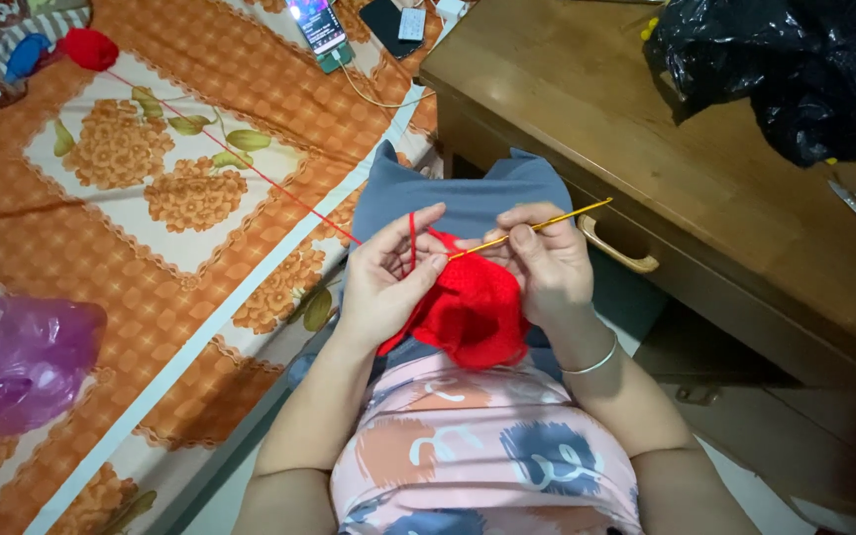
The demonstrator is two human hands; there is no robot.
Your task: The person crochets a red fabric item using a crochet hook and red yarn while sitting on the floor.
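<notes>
Red crochet piece [470, 312] lies in the lap, already a palm-sized patch, with much yarn left on the far-left ball [89, 48]. Left hand [388, 282] pinches its edge and tensions the strand; right hand [547, 263] pinches the hook [532, 229].

Both arms bare, no sleeves showing. Right hand [547, 263] side: thin silver bangle [594, 363] at wrist. Left hand [388, 282]: no rings or band seen. Top [478, 456] is pale pink w/ big blotches in salmon, slate blue & white squiggles. Legs in grey-blue trousers [448, 198], farther out.
</notes>
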